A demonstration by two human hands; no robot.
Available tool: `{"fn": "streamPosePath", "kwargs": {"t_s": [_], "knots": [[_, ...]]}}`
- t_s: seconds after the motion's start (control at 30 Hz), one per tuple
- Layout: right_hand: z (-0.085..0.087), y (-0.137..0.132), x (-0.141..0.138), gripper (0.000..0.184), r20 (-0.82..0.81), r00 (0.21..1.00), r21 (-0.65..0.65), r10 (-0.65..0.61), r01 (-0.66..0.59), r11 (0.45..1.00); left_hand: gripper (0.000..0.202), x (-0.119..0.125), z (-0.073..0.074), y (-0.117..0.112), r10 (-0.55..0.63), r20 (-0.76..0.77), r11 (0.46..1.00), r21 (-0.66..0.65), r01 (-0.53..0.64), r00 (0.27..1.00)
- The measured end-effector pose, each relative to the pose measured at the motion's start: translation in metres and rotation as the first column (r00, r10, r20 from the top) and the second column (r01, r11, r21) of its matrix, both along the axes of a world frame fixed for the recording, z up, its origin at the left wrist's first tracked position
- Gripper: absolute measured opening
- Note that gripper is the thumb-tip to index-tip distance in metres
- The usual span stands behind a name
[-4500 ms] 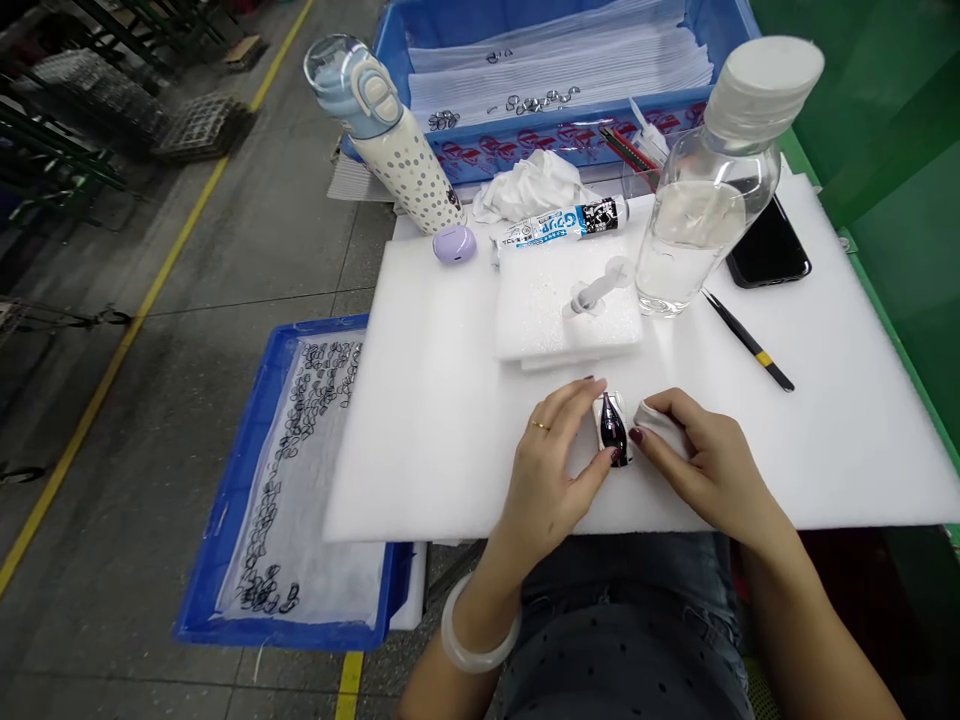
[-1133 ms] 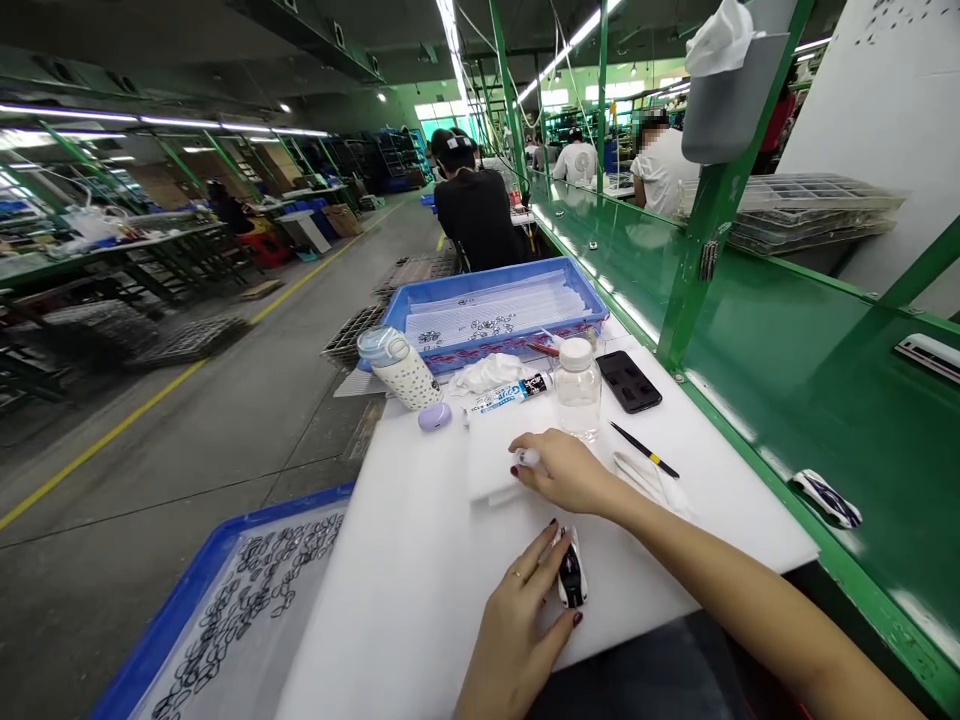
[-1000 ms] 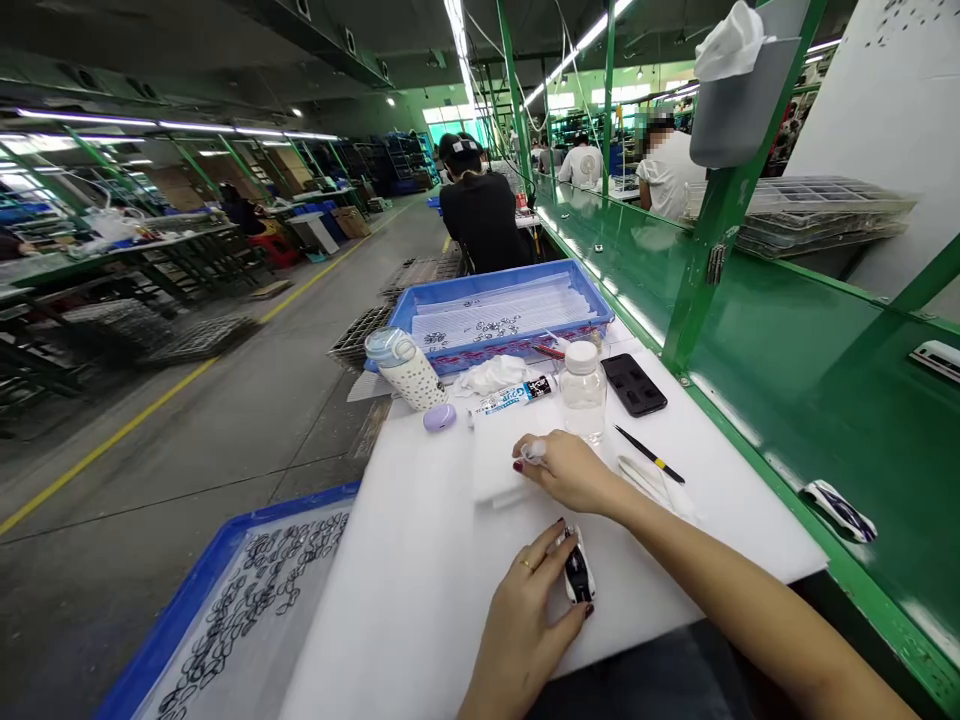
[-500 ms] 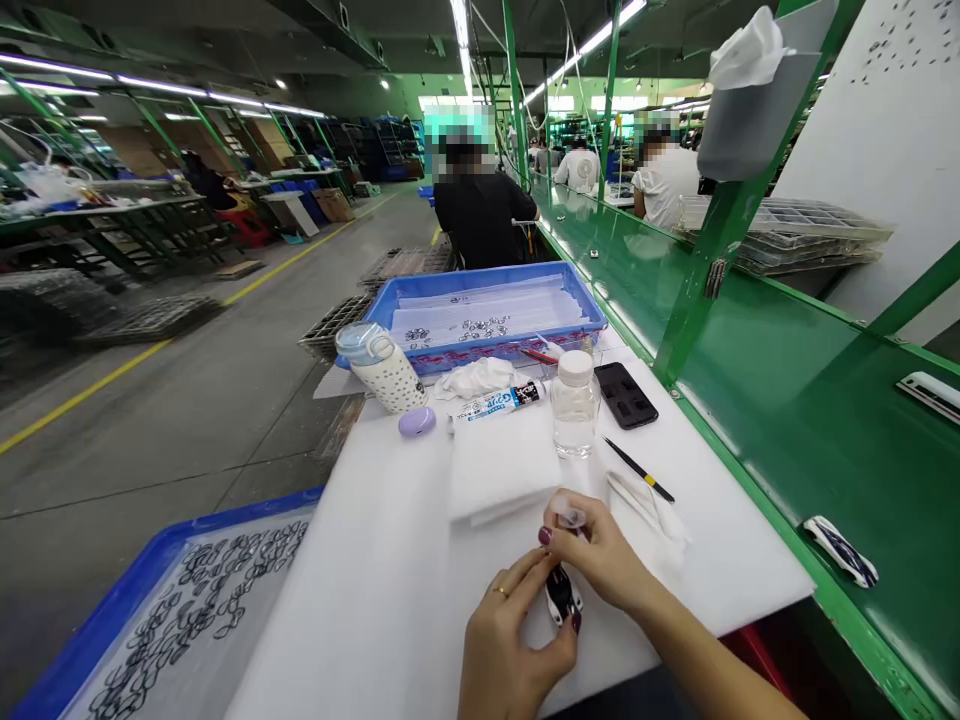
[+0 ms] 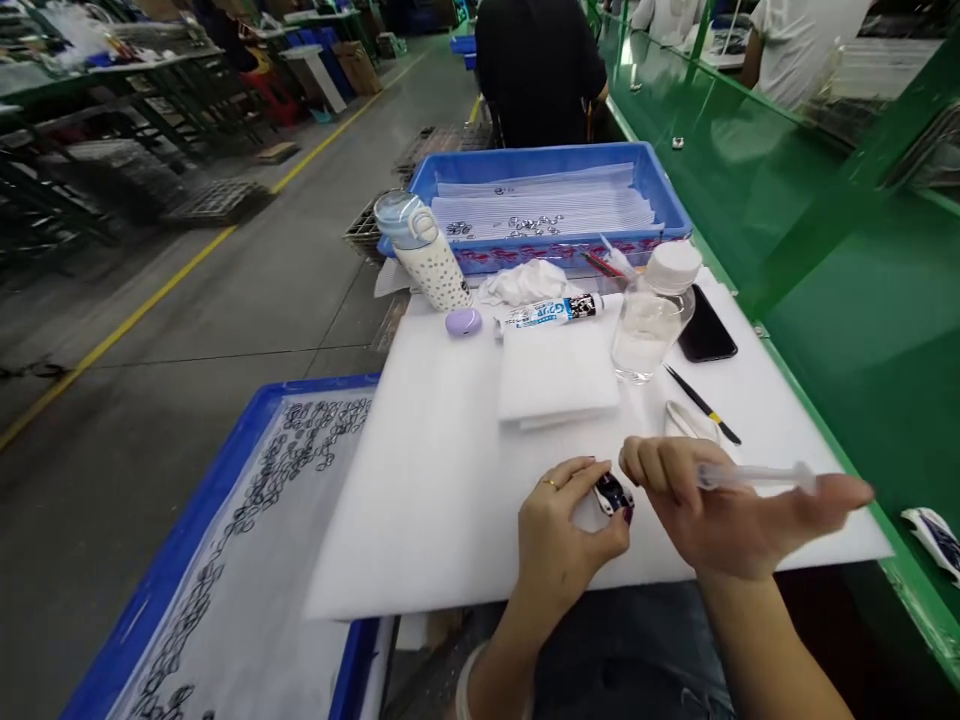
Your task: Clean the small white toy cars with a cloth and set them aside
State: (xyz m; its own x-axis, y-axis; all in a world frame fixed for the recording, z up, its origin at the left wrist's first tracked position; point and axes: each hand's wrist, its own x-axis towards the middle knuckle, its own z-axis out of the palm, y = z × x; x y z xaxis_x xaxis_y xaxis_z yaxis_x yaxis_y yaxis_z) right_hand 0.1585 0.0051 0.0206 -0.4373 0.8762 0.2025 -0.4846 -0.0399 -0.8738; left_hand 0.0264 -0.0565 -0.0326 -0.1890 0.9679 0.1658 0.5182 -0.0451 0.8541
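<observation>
Over the white foam-covered table, my left hand (image 5: 562, 530) pinches a small black-and-white toy car (image 5: 613, 494) between thumb and fingertips. Just right of it, my right hand (image 5: 720, 520) is wrapped round a clear plastic syringe (image 5: 754, 478). The thumb of that hand stretches out to the right by the syringe's plunger end, and its tip is hidden by the curled fingers. Beyond my hands are a folded white foam sheet (image 5: 559, 375), black tweezers with a yellow band (image 5: 701, 403) and a bottle of clear liquid (image 5: 651, 325).
A blue tray (image 5: 667, 190) with small dark rings stands at the table's far end; another blue tray (image 5: 247, 430) is low at left. A glue tube (image 5: 551, 312), tumbler (image 5: 431, 260), purple case (image 5: 463, 321) and phone (image 5: 709, 325) lie between. A green conveyor (image 5: 810, 290) runs along the right.
My right hand has moved right, away from the toy car, and now shows the syringe lying sideways in its grip. My left hand keeps the car. The view has tilted down.
</observation>
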Motion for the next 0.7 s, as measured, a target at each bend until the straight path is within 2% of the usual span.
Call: {"fn": "streamPosePath", "kwargs": {"t_s": [0.1, 0.2, 0.4, 0.7], "knots": [[0.007, -0.003, -0.003, 0.073, -0.073, 0.996, -0.049, 0.042, -0.046, 0.998, 0.039, 0.001, 0.0, 0.001, 0.007, 0.019, 1.0, -0.008, -0.007, 1.0], [0.005, -0.003, -0.008, 0.071, -0.09, 0.995, -0.063, 0.028, -0.034, 0.997, 0.039, 0.0, -0.001, 0.001, 0.007, 0.028, 1.0, -0.004, -0.007, 1.0], [-0.001, -0.003, -0.013, 0.069, -0.082, 0.997, -0.088, 0.0, -0.007, 0.996, 0.036, 0.0, -0.001, 0.001, -0.005, 0.04, 1.0, -0.013, 0.006, 0.999], [0.002, -0.005, -0.013, 0.068, -0.062, 0.998, -0.064, -0.011, 0.007, 0.998, 0.039, 0.0, -0.002, 0.0, -0.004, 0.049, 1.0, -0.001, 0.004, 0.999]]}}
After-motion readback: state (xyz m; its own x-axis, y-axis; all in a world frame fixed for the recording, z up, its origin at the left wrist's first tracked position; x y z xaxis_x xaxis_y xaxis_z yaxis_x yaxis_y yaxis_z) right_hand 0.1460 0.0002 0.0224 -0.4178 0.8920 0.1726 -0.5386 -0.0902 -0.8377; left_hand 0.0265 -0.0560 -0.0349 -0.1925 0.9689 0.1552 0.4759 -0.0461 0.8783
